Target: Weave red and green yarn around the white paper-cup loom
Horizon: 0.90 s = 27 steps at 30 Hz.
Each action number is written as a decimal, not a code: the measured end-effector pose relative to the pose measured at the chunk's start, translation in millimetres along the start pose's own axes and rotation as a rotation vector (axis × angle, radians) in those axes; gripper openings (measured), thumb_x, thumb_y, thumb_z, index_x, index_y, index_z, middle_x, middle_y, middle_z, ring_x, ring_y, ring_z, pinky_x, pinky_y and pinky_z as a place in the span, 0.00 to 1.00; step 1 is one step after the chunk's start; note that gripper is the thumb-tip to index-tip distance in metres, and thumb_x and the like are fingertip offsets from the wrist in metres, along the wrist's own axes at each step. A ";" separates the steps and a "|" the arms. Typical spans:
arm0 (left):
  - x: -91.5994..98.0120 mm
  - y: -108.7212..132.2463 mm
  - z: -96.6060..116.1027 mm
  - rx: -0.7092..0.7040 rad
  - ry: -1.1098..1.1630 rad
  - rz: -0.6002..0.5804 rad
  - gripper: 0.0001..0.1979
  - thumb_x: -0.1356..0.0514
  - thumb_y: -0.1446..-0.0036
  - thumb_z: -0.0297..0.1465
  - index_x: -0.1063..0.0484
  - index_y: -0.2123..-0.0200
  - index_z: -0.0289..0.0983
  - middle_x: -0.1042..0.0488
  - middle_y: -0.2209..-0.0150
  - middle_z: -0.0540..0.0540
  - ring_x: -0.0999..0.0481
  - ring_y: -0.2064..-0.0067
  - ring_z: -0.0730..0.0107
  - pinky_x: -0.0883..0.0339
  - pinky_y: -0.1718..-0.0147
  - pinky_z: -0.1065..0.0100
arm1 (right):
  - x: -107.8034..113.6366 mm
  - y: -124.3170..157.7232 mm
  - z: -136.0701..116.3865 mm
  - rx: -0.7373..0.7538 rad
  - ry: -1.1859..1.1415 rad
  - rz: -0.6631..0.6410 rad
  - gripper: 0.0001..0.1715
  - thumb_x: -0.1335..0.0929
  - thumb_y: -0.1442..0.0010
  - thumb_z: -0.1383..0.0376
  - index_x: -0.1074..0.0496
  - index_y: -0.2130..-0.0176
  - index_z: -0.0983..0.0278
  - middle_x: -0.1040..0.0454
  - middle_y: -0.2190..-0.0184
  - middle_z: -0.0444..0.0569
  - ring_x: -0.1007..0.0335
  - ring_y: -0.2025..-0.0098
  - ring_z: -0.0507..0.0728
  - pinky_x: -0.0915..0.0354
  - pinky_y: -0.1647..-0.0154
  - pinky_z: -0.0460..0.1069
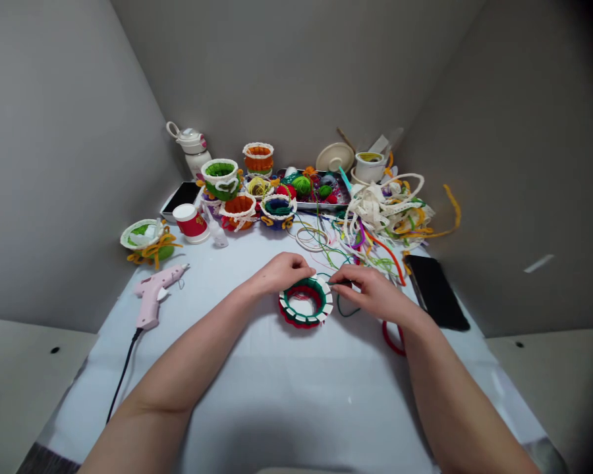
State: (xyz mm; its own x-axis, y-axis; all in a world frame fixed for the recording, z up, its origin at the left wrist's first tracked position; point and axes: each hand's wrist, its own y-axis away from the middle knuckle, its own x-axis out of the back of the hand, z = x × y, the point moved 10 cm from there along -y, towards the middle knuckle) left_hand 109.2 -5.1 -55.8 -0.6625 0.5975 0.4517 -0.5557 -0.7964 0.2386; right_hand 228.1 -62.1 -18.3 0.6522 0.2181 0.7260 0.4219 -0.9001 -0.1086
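Note:
A small round paper cup (306, 304), wound with red and green fuzzy cord, stands on the white table (277, 395) in front of me. My left hand (282, 272) is curled over its far left rim and holds it. My right hand (370, 291) pinches a dark green cord (340, 284) at the cup's right rim. The loose end of that cord trails down to the right of the cup. A red cord loop (390, 339) lies under my right wrist.
A pink glue gun (154, 295) with a black cable lies at the left. Several finished woven cups (238, 191), a red cup (191, 222), a tray of yarn (311, 187) and a heap of cords (390, 214) crowd the back. A black phone (435, 289) lies at the right.

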 end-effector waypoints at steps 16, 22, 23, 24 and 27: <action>-2.9 1.0 1.7 -0.012 -0.001 0.001 0.17 0.41 0.49 0.43 0.29 0.75 0.33 0.30 0.76 0.50 0.36 0.72 0.74 0.43 0.73 0.71 | 2.7 2.3 -27.1 0.112 0.061 0.116 0.08 0.37 0.36 0.66 0.29 0.66 0.62 0.29 0.71 0.48 0.34 0.67 0.55 0.40 0.66 0.49; -0.8 1.2 1.9 -0.012 -0.019 0.004 0.16 0.41 0.49 0.42 0.29 0.75 0.33 0.30 0.76 0.50 0.35 0.73 0.74 0.42 0.73 0.71 | -2.4 6.4 -33.8 0.160 0.133 0.038 0.07 0.36 0.35 0.65 0.29 0.65 0.62 0.29 0.69 0.49 0.34 0.65 0.55 0.40 0.65 0.49; -0.5 1.0 0.5 -0.006 -0.015 0.002 0.16 0.41 0.49 0.42 0.29 0.75 0.33 0.30 0.76 0.49 0.35 0.72 0.74 0.42 0.72 0.71 | -0.9 7.4 -33.9 0.162 0.134 0.026 0.07 0.36 0.36 0.66 0.29 0.65 0.62 0.29 0.69 0.49 0.35 0.65 0.55 0.40 0.65 0.49; -0.2 0.8 -1.0 -0.001 -0.007 0.001 0.16 0.41 0.49 0.42 0.29 0.74 0.33 0.30 0.76 0.49 0.35 0.72 0.74 0.42 0.72 0.71 | 1.0 8.3 -33.3 0.160 0.133 0.017 0.07 0.36 0.36 0.66 0.29 0.65 0.62 0.29 0.69 0.49 0.35 0.66 0.55 0.40 0.65 0.49; -0.1 0.3 -3.8 0.007 0.011 -0.002 0.17 0.41 0.49 0.43 0.29 0.74 0.34 0.30 0.75 0.49 0.35 0.72 0.74 0.42 0.72 0.71 | 4.7 9.6 -29.2 0.139 0.126 -0.014 0.07 0.36 0.37 0.68 0.28 0.65 0.62 0.29 0.70 0.47 0.35 0.68 0.54 0.40 0.65 0.49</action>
State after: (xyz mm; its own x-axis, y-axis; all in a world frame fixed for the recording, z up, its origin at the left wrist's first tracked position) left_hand 107.2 -5.1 -59.1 -0.6670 0.6003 0.4413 -0.5536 -0.7957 0.2458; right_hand 216.8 -80.7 3.9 0.5651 0.1731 0.8066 0.5189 -0.8347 -0.1844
